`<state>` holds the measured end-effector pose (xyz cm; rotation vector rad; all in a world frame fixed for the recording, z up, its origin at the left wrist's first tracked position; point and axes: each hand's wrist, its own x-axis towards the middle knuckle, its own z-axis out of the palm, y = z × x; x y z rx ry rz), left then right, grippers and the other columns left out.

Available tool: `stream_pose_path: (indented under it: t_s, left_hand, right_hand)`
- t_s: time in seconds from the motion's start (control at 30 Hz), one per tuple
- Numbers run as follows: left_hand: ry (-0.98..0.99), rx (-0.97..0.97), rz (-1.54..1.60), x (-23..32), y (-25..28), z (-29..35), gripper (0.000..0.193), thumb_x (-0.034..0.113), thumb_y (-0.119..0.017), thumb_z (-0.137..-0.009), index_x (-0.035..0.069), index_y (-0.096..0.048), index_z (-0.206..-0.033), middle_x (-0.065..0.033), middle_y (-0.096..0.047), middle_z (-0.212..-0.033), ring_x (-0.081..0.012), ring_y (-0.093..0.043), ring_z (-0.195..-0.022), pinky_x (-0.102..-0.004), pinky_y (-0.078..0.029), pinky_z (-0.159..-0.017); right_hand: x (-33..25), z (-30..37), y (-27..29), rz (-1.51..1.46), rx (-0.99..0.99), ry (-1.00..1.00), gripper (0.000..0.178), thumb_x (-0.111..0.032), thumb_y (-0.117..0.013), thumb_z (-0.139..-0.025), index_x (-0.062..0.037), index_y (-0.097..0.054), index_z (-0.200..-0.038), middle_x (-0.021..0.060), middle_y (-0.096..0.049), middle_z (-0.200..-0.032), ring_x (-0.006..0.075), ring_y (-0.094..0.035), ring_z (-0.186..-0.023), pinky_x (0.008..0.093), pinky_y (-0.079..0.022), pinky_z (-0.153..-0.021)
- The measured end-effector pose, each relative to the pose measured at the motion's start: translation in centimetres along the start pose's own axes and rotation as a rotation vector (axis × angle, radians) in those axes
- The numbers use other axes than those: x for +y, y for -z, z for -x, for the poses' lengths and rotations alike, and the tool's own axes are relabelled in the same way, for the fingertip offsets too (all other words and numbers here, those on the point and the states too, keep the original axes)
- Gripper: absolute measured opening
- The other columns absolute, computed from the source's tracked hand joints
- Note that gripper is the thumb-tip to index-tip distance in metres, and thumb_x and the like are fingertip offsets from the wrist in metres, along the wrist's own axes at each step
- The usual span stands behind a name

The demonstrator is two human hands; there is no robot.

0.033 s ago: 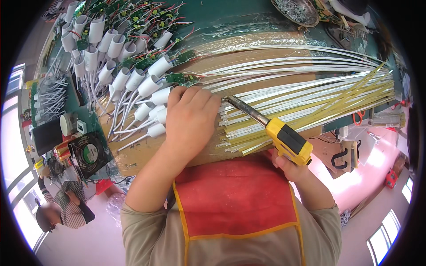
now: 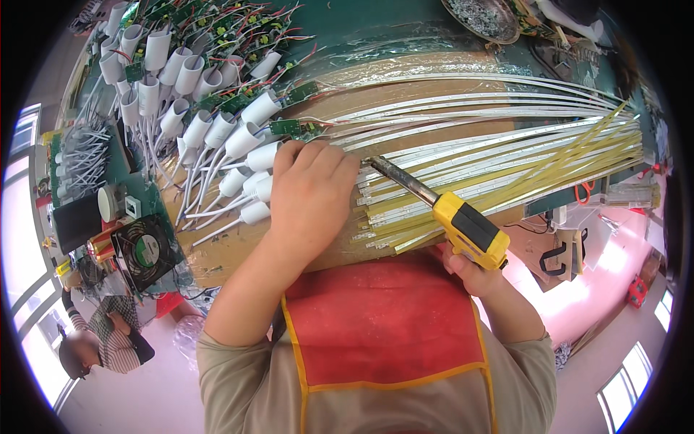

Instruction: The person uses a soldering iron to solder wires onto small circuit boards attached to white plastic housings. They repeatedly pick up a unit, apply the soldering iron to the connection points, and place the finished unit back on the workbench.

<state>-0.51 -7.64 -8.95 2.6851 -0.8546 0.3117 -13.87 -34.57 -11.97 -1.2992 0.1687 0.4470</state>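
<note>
My right hand [image 2: 468,273] grips a yellow and black soldering gun [image 2: 473,226] from below. Its metal barrel slants up and left, and the tip sits just beside the fingers of my left hand [image 2: 314,192]. Those fingers are curled down at the left ends of the white LED strips [image 2: 412,181]; whatever they pinch is hidden under them. Directly left of the hand lie white plastic sleeves [image 2: 262,156] with white cables. A small green circuit board [image 2: 285,127] with thin wires rests just above my knuckles.
Many more sleeves with boards [image 2: 189,74] crowd the upper left. Brown cardboard [image 2: 347,249] covers the bench under the strips. A black fan [image 2: 144,251] stands at left, a metal dish [image 2: 488,20] of scraps at the far right. Another person [image 2: 108,329] is at lower left.
</note>
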Motion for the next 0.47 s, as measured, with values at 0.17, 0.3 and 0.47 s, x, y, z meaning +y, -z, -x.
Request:
stream_pose_path:
  t_s: [0.17,0.3,0.47]
  left_hand:
    - [0.004,-0.022,-0.008,0.18,0.1,-0.05,0.019,0.007,-0.057,-0.073,0.01,-0.066,-0.09,-0.0024,-0.062,-0.087,-0.0215,-0.06,-0.088,-0.0381,-0.042,-0.086]
    - [-0.005,-0.004,0.013,-0.04,-0.05,0.05,0.017,0.008,-0.057,-0.072,0.008,-0.064,-0.087,-0.0038,-0.059,-0.084,-0.0229,-0.059,-0.09,-0.0396,-0.042,-0.087]
    - [-0.006,-0.003,-0.001,-0.02,-0.16,0.14,0.016,0.009,-0.057,-0.072,0.008,-0.063,-0.086,-0.0046,-0.058,-0.084,-0.0236,-0.058,-0.092,-0.0409,-0.041,-0.087]
  right_hand:
    - [-0.02,-0.12,-0.18,0.004,0.013,0.02,0.028,-0.002,-0.069,-0.08,-0.0009,-0.054,-0.103,0.004,-0.058,-0.084,0.0112,-0.055,-0.074,0.0269,-0.046,-0.066]
    - [0.09,0.14,0.01,-0.006,-0.001,0.03,0.027,-0.004,-0.069,-0.081,-0.0013,-0.055,-0.104,0.004,-0.059,-0.084,0.0114,-0.055,-0.074,0.0273,-0.046,-0.065]
    - [0.22,0.13,0.15,0.007,-0.009,0.062,0.028,-0.007,-0.069,-0.082,-0.0016,-0.055,-0.106,0.0046,-0.059,-0.083,0.0123,-0.055,-0.074,0.0283,-0.047,-0.064]
